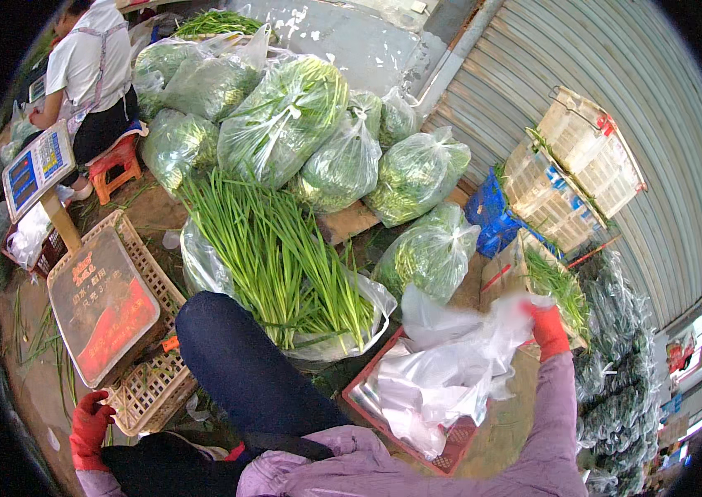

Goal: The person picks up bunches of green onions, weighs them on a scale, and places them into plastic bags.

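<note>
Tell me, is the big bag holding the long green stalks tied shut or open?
Open: the long green stalks fan out past the clear bag, whose mouth shows no knot.

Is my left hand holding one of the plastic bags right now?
No, the left hand hangs empty beside the basket.

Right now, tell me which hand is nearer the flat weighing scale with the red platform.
Left. The left hand in its red glove hangs just below the scale; the right hand grips clear plastic bags far across.

Right hand grips plastic bags; chives near.
</note>
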Motion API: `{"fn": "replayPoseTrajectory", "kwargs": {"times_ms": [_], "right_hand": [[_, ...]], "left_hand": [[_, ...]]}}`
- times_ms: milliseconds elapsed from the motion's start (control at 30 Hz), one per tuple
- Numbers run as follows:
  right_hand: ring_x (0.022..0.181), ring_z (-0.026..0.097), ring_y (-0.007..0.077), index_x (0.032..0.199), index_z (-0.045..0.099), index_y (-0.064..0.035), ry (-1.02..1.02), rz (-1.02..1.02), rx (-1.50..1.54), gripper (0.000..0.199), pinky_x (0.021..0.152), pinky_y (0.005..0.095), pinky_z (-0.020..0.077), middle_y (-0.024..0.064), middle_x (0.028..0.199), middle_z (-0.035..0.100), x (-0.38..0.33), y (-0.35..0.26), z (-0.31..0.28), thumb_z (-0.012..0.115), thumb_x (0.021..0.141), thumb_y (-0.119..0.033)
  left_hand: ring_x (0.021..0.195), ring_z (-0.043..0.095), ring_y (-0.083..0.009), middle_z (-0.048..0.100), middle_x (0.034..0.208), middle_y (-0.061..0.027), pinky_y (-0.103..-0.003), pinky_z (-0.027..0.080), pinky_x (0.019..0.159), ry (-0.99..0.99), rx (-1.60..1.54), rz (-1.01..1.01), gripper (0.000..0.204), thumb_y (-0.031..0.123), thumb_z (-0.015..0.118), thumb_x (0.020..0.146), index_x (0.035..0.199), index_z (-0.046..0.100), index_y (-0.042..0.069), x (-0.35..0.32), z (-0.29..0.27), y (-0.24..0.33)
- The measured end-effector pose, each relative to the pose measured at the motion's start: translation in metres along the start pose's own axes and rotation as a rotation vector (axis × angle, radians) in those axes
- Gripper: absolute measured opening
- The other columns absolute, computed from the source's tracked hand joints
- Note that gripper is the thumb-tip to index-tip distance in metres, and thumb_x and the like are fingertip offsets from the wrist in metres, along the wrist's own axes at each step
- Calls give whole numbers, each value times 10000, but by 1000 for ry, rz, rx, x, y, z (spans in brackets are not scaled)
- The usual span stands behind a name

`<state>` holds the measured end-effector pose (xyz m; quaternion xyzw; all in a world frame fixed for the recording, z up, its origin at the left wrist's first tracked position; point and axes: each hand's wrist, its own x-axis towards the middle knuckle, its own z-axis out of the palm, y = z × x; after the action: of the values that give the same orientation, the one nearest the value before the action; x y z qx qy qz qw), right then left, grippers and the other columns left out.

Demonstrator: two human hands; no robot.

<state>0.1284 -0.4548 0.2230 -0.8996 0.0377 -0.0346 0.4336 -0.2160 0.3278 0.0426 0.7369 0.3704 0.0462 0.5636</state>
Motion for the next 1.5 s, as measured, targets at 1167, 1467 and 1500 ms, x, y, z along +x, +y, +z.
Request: {"fn": "replayPoseTrajectory", "kwargs": {"times_ms": [1167, 1467, 1500], "right_hand": [[836, 615, 173, 1018, 635, 49, -112, -239, -267, 272, 804, 294, 478, 109, 931, 673, 7, -63, 36, 555, 758, 28], [683, 613, 130, 896, 650, 16, -508, -323, -215, 135, 633, 277, 494, 69, 740, 649, -75, -153, 176, 630, 774, -37], [640, 602, 115, 866, 650, 15, -592, -249, -169, 121, 594, 277, 483, 57, 707, 636, -83, -169, 183, 648, 761, -44]], "left_hand": [[718, 579, -107, 629, 818, -43, -239, 472, 666, 86, -105, 261, 309, -37, 593, 792, 1097, 590, 10, -21, 19, 44], [933, 609, -148, 653, 999, -73, -276, 479, 838, -312, -544, 323, 349, 9, 606, 838, 1183, 569, 44, -100, 193, 197], [1045, 567, -170, 610, 1122, -93, -309, 446, 920, -510, -627, 376, 472, 24, 646, 814, 1263, 502, 47, -102, 219, 200]]}}
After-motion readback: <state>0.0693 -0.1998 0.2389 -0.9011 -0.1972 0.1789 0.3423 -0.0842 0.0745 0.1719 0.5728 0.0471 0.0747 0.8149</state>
